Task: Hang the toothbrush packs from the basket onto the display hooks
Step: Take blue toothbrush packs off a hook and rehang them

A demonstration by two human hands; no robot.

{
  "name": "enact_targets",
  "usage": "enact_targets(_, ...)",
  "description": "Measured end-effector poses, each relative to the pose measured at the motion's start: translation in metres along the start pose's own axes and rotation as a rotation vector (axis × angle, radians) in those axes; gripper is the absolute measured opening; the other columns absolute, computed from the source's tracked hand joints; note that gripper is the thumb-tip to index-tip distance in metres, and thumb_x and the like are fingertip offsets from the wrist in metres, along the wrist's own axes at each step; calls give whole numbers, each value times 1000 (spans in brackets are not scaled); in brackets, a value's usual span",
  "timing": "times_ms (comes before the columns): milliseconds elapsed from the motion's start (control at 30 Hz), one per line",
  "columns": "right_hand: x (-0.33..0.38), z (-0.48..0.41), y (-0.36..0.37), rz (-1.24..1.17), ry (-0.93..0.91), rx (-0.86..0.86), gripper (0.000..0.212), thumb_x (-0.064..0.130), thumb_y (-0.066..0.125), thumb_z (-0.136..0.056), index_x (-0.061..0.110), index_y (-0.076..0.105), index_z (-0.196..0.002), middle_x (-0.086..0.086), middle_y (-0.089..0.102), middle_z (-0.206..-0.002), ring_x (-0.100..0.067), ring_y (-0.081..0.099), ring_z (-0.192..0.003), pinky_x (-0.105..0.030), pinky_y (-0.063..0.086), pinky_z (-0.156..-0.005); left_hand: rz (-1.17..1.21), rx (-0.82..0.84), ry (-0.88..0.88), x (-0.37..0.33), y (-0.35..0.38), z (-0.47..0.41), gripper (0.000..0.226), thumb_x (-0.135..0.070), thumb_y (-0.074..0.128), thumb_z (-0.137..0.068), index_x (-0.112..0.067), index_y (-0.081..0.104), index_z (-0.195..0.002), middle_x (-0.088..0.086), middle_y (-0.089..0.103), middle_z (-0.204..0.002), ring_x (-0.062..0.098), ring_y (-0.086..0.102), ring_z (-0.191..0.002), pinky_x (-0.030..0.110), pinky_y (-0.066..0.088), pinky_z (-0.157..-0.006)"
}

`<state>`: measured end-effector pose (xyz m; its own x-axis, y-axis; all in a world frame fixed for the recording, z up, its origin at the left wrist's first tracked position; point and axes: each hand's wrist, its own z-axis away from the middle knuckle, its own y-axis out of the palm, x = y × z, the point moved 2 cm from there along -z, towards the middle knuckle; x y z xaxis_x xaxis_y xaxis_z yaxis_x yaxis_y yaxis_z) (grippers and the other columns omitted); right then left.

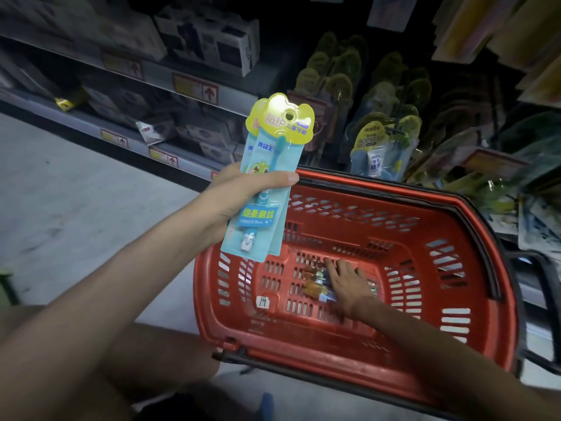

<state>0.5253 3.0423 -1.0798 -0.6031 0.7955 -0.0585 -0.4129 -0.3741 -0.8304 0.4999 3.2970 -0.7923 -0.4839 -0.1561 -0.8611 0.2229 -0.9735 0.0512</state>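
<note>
My left hand [243,189] grips two blue toothbrush packs [267,165] with yellow-green tops, held upright above the near-left rim of the red basket [473,268]. A round hang hole shows in the front pack's top. My right hand [346,281] reaches down to the basket floor with its fingers spread over a few small blurred packs [315,284]. Whether the fingers have hold of one cannot be made out. More toothbrush packs [382,147] hang on display hooks behind the basket.
Shelves with boxed goods [212,41] and price labels run along the left and back. Dark rows of hanging packs [334,71] fill the display at upper right. Grey floor [60,208] lies to the left. My knee is below the basket.
</note>
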Motion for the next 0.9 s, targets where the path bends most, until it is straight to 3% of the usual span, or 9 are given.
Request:
enact_targets(133,1,5,0,8,-34,50,136,70,77,-72,16,-7,-164,-11,31,-149,-31,36,-138,-51,32,-114,10,16,-6,-4,9,-1,29,-23,83,-83,-11,76,-108,15,78,-94,27,75,-77,46,66,-75)
enact_targets(300,-6,18,-9,-66,-99,76,135,59,85,-67,23,0,-165,-10,29,-156,-32,31,-145,-52,31,-116,4,46,-1,-10,20,2,30,-25,85,-82,-12,77,-108,16,80,-97,30,77,-81,47,64,-79)
enact_targets(367,-10,27,-26,-147,-131,31,123,56,82,-72,22,9,-164,-10,31,-155,-33,33,-144,-48,34,-116,12,41,1,-11,25,4,29,-24,85,-82,-12,78,-108,16,80,-98,31,78,-81,47,65,-79)
enact_targets(500,-21,56,-98,-580,-142,-284,71,37,72,-92,14,41,-153,-9,50,-139,-27,50,-132,-32,40,-110,60,24,13,-17,36,7,26,-24,86,-80,-13,78,-102,16,79,-94,29,76,-76,47,65,-76)
enact_targets(600,-29,87,-178,-923,-119,-601,37,19,73,-93,18,64,-129,1,69,-117,-13,66,-108,-27,51,-96,126,15,34,-26,47,11,23,-22,85,-82,-12,78,-102,18,78,-93,29,74,-74,47,66,-74)
enact_targets(667,-32,107,-229,-1130,-143,-691,20,10,70,-96,17,70,-114,1,74,-100,-10,69,-92,-27,54,-85,153,6,49,-31,55,12,25,-23,86,-81,-12,79,-103,22,77,-98,32,73,-82,51,65,-80)
enact_targets(733,-35,123,-271,-1265,-179,-738,14,7,67,-98,15,72,-109,-2,74,-94,-14,67,-87,-30,54,-82,182,-4,60,-37,62,13,33,-24,87,-80,-10,78,-108,25,77,-107,34,72,-88,56,63,-86)
enact_targets(900,-38,146,-325,-1496,-173,-728,12,6,66,-98,12,72,-107,-4,73,-89,-19,69,-83,-30,57,-75,215,19,93,-50,71,15,43,-27,87,-81,-8,75,-118,22,76,-114,33,74,-91,52,64,-86)
